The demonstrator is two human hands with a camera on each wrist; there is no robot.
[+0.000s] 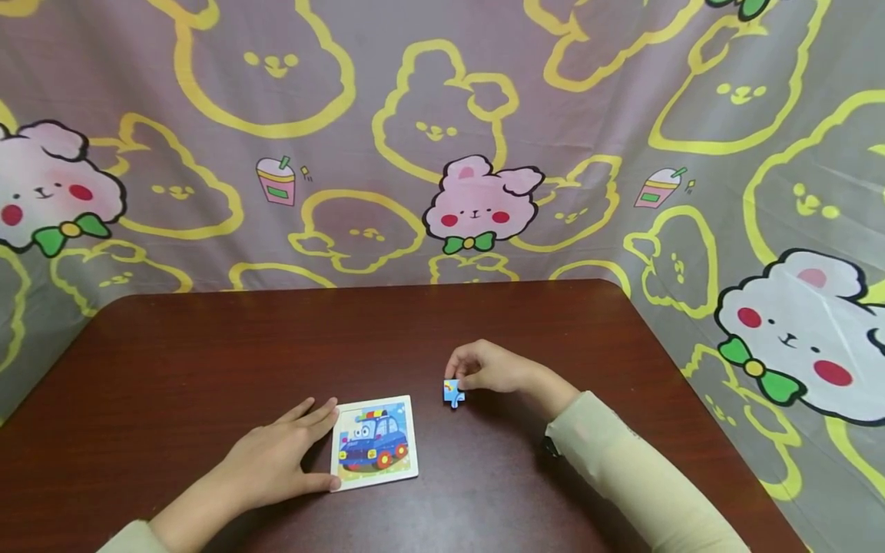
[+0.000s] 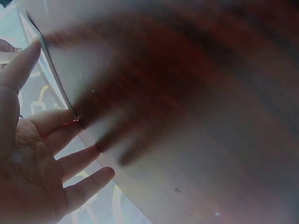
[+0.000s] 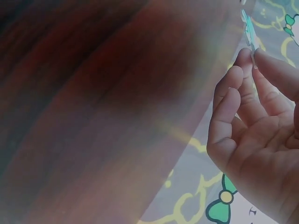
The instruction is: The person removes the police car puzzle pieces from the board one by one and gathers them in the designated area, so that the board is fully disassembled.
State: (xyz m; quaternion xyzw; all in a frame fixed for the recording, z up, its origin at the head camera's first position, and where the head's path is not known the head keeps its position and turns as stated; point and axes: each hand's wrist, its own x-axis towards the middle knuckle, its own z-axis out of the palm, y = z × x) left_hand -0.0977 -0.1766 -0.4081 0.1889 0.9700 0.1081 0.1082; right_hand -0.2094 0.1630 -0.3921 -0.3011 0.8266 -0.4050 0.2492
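In the head view, a square puzzle with a pale frame and a dark-blue cartoon car picture (image 1: 413,435) lies flat on the dark reddish-brown table (image 1: 518,484), most of its picture filled in; a pale patch at its upper-left corner looks like the part left unfilled. The left hand (image 1: 273,465) has its fingers spread along the frame's left side, thumb at the near corner, bracing rather than gripping it. The right hand (image 1: 494,369) pinches a light-blue jigsaw piece (image 1: 452,390) between thumb and fingers, to the right of the frame and apart from it, so that piece is not yet placed. In the left wrist view, thumb and forefinger reach the frame's thin edge, the other fingers extended. In the right wrist view, the piece shows nearly edge-on at the tips of thumb and forefinger, beyond the palm, the remaining fingers bent and holding nothing.
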